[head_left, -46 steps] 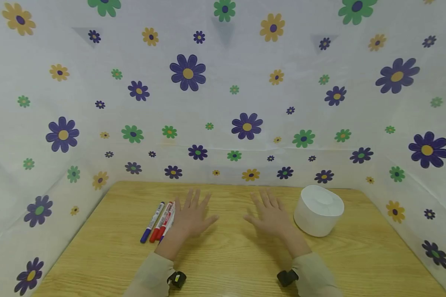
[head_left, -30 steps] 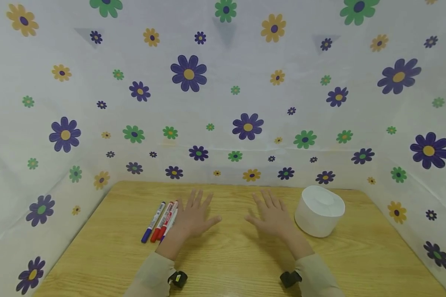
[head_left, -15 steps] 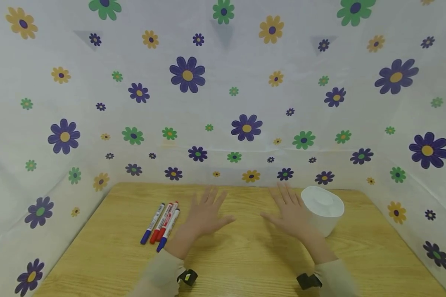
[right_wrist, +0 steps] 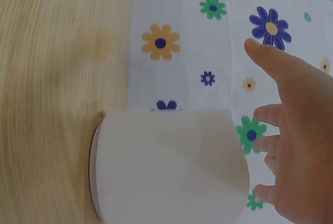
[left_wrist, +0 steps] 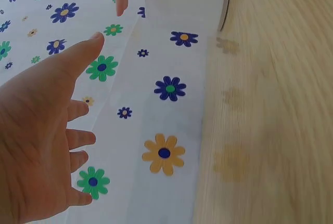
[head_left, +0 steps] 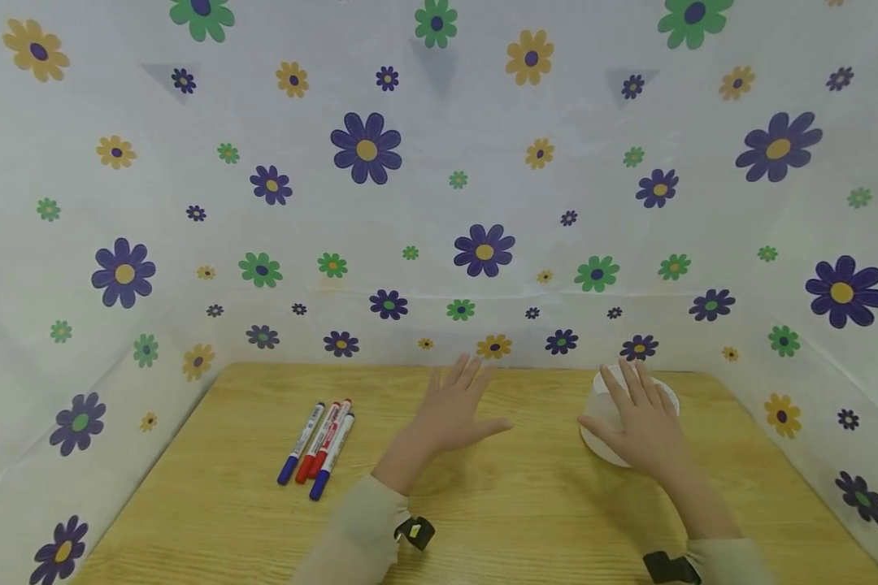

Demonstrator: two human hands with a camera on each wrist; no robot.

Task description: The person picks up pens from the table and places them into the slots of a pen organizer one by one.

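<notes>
Now | our right hand (head_left: 644, 426) spread wide over the white cup (head_left: 598, 406), lower right | our left hand (head_left: 454, 414) flat, fingers straight, frame centre

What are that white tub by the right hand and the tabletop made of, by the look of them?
The white tub looks like smooth matte plastic: even white, soft sheen, slightly translucent wall in the right wrist view. It could be glazed ceramic. The table shows light wood grain, probably a printed laminate, since the surface is flat and uniform.
</notes>
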